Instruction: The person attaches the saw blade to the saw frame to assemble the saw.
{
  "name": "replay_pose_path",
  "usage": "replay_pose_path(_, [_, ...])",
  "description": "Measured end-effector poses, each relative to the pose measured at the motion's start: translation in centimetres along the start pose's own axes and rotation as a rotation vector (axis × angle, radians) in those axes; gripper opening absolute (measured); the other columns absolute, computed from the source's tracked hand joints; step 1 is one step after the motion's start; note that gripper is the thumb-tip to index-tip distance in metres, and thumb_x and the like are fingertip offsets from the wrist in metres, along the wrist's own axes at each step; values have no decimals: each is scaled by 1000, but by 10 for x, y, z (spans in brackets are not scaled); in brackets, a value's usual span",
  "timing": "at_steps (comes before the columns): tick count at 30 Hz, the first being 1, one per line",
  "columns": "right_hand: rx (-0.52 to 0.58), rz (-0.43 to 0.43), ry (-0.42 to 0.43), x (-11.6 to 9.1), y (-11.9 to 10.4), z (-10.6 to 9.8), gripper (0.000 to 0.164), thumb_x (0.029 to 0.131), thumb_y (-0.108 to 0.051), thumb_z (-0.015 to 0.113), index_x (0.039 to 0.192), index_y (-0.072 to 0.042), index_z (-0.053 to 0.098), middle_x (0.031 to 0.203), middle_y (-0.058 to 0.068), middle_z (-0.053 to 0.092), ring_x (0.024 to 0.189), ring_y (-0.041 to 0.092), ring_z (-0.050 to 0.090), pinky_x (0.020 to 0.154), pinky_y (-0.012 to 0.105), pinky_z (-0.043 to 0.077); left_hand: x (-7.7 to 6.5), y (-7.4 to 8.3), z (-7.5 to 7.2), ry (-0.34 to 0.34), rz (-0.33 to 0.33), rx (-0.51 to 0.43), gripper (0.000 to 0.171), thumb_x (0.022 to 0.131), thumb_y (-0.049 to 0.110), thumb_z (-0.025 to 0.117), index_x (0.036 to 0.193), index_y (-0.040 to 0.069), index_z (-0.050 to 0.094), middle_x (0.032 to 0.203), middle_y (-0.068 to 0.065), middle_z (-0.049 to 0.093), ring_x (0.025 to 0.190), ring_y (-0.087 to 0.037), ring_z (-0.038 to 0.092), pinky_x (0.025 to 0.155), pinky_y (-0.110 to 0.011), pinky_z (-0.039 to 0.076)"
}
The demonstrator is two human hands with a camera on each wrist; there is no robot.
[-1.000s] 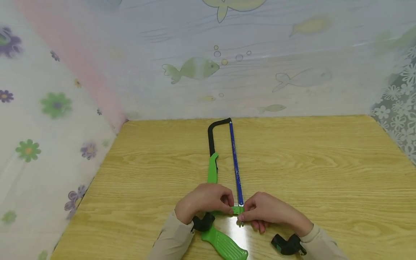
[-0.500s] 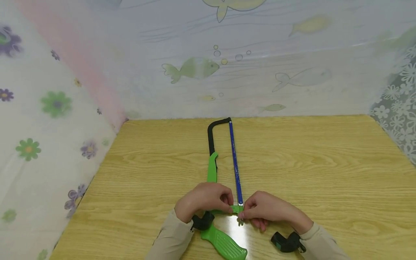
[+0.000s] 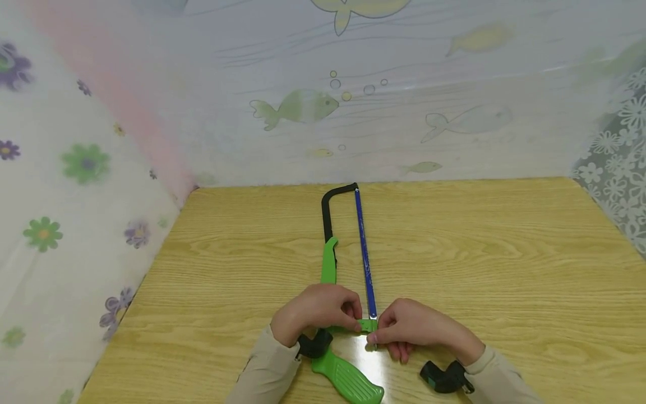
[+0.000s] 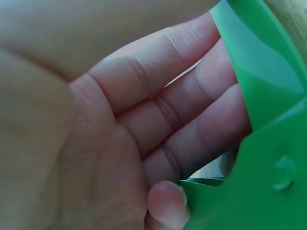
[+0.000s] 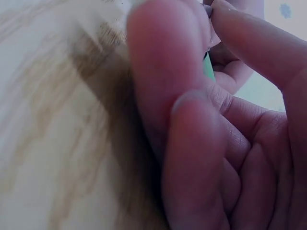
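A hacksaw (image 3: 329,264) lies on the table, its black front frame (image 3: 327,216) pointing away from me and its ribbed green handle (image 3: 348,380) towards me. The blue blade (image 3: 365,258) runs along its right side. My left hand (image 3: 320,307) grips the green crosspiece (image 3: 364,325) near the blade's close end; in the left wrist view its fingers curl against the green frame (image 4: 273,191). Just right of that, my right hand (image 3: 421,322) pinches the small metal wing nut (image 3: 375,347) between thumb and index finger. Its fingers mostly hide the nut in the right wrist view.
The wood-grain table (image 3: 504,252) meets a fish-printed curtain (image 3: 303,151) at the back. Flower-printed sheets stand at the left and right. A black wrist camera mount (image 3: 446,377) sits by the right cuff, and another (image 3: 316,343) overlaps the saw's frame.
The wing nut has turned; its two prongs showed earlier, and now it looks narrow. My right thumb has shifted slightly over it. The left hand and the saw stay in place.
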State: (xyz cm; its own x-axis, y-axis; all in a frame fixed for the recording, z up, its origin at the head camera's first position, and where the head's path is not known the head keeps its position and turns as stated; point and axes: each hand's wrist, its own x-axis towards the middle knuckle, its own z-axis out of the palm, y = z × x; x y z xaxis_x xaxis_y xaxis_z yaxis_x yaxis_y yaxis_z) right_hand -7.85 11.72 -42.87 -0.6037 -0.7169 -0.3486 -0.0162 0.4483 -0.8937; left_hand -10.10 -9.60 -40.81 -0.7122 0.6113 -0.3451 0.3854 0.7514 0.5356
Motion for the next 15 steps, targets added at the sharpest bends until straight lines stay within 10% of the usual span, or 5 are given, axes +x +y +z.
replay_pose_path(15, [47,-16,-69,-2,3,-1,36,83,-36,60,65,-5,61,52,4,58,44,17,57,44,33,47,0,0,2,4,7,6,13,73,40,69,77,32,59,69,19,54,62,1,49,59,-21,39])
